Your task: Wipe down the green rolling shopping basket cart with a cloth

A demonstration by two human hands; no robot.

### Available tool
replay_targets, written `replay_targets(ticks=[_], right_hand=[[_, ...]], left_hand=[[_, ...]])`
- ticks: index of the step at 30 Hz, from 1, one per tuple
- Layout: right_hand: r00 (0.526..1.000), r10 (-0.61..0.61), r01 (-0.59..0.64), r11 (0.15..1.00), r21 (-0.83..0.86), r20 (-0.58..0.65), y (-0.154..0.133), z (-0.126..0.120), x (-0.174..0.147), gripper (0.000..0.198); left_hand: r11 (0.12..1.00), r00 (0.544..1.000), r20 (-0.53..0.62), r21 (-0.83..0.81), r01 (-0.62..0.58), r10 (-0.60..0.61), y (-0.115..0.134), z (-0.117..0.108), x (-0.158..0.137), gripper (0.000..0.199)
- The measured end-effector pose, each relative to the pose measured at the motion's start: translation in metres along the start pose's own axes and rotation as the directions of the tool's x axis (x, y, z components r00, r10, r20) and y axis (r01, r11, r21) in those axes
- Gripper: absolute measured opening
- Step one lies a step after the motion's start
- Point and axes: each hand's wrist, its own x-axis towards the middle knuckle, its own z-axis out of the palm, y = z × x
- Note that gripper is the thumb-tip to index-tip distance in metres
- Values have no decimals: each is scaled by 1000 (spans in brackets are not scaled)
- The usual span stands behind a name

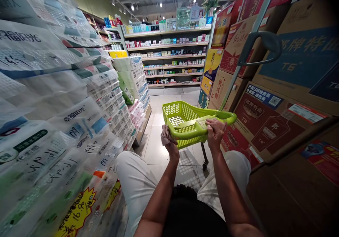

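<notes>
A lime-green shopping basket (182, 134) with a lattice of holes stands in front of me, above a leg with a caster (204, 163). My left hand (172, 150) is closed around a crumpled greyish-brown cloth (166, 136), which rests against the basket's near left corner. On the right, my right hand (215, 132) grips the green handle part of the basket, fingers curled over its edge beside a small label panel (202, 123). The palm side of the right hand is hidden. A grey pole with a looped grip (245, 49) rises behind the basket to the right.
Plastic-wrapped paper packs (79, 88) are piled high along my left. Stacked cartons (275, 120) line the right side. Shelves of small boxes and bottles (164, 57) stand across the far end of the tiled aisle (156, 117).
</notes>
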Motion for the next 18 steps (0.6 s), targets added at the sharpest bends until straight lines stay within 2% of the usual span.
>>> replay_targets(ticks=[2,4,6,8,10,11,15,18], right_hand=[[1000,-11,11,1000,4,-5,1,0,1,23],[1000,-18,18,1000,18,-14,2,-1,2,23],[1000,-22,22,999,31,-18,5,-3,4,22],[1000,-23,23,999,30,-6,9,-4,5,22],[1000,-20,19,1000,23,5,14,-5,7,23],[1000,-16,16,1000,20,6,17,-5,9,24],[1000,-11,11,1000,9,-13,22,-4,14,25],[998,-46,44,998,-54,-31,12,-3,11,27]], left_hand=[[999,998,-48,-33,-34,32,11,2,-2,55],[987,987,15,5,-158,158,23,-1,0,54],[950,937,177,34,-311,300,38,-6,9,49],[910,853,364,31,-413,375,55,-9,25,44],[917,797,497,5,-399,344,70,-7,43,42],[935,789,535,-8,-354,303,75,-4,52,42],[984,829,534,-32,-175,165,81,14,67,53],[986,872,464,-16,-164,152,78,22,56,57]])
